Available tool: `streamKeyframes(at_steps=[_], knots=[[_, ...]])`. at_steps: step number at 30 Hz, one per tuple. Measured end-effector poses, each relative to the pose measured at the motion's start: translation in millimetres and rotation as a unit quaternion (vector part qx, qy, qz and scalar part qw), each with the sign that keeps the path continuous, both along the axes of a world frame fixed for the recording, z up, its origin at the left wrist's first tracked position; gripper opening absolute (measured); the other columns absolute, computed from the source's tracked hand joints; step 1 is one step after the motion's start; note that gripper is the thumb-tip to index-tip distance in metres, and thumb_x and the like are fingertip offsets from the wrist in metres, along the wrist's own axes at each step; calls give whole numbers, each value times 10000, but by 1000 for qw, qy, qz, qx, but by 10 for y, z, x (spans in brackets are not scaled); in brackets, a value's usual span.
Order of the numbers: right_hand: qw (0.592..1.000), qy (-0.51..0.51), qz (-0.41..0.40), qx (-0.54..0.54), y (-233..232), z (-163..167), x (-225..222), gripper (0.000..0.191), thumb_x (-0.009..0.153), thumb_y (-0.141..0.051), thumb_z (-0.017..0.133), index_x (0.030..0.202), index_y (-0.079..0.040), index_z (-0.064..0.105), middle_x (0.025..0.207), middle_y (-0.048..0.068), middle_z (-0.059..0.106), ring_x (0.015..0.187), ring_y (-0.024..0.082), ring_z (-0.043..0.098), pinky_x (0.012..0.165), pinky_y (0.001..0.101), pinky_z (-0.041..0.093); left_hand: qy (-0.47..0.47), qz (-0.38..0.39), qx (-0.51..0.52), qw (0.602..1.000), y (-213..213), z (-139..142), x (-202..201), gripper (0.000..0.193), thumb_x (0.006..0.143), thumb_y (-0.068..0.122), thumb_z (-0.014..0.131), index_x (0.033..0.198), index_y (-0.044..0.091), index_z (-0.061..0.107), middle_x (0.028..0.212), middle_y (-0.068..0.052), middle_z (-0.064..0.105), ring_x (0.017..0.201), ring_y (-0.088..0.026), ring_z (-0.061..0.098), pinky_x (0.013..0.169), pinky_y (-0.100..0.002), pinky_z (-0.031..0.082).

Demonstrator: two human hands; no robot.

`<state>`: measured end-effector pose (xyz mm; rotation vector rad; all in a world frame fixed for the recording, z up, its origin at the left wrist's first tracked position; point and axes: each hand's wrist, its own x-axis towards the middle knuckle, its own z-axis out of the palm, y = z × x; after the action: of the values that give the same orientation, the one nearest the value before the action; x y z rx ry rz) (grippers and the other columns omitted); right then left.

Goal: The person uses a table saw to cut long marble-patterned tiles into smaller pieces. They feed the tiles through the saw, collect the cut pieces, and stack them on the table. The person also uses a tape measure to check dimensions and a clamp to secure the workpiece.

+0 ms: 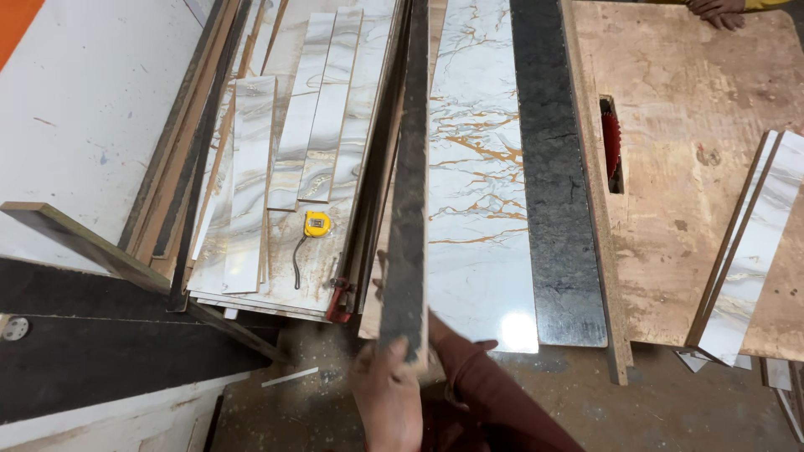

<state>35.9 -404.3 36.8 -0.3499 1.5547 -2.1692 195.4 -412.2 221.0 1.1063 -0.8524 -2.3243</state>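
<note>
Over the marble sheet [481, 167] | left hand [387, 393] grips dark strip [409, 192] near end, edge up, clear of stack | right hand [469, 345] mostly hidden, grip unclear | saw blade [610, 151] idle aside

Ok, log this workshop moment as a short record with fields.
Held: long dark laminate strip, standing on edge
Left hand: grips the strip's near end
Right hand: hidden behind the strip; grip cannot be judged
Beside strip: marble-pattern sheet
Left pile: marble strips, yellow tape measure
Right: saw table with red blade
Far edge: another person's hand
</note>
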Motion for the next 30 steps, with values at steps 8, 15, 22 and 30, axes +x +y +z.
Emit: streamKeyframes(at_steps=[8,15,22,30], knots=[[896,-331,50,-292,-107,345,-880,591,974,-227,571,1450,81,405,1377,187,633,1200,319,655,1001,434,570,-56,-207,19,976,-409,-1885,1104,355,741,-13,731,1053,-169,665,918,-245,749,815,-293,766,812,-442,616],[992,-44,-110,40,0,159,-506,500,934,-105,677,1395,-3,512,1242,158,698,1071,274,687,946,430,572,-44,-367,5,929,-646,-2413,1454,429,833,221,736,1154,-62,740,995,-175,764,975,-269,730,903,-405,574],[726,275,-154,611,988,244,-1244,627,870,-470,860,1252,-12,664,1216,286,654,1275,427,546,1074,497,431,-83,-486,-94,865,225,-2476,584,381,899,371,728,1100,48,720,955,-83,750,890,-204,715,869,-446,596],[741,228,-246,582,3082,630,-2952,671,798,-435,876,1198,25,597,966,190,628,909,331,601,790,484,517,-346,-121,-678,638,-359,-2638,141,846,814,460,774,1357,-139,525,1334,-381,546,1220,-538,493,1027,-600,396]])
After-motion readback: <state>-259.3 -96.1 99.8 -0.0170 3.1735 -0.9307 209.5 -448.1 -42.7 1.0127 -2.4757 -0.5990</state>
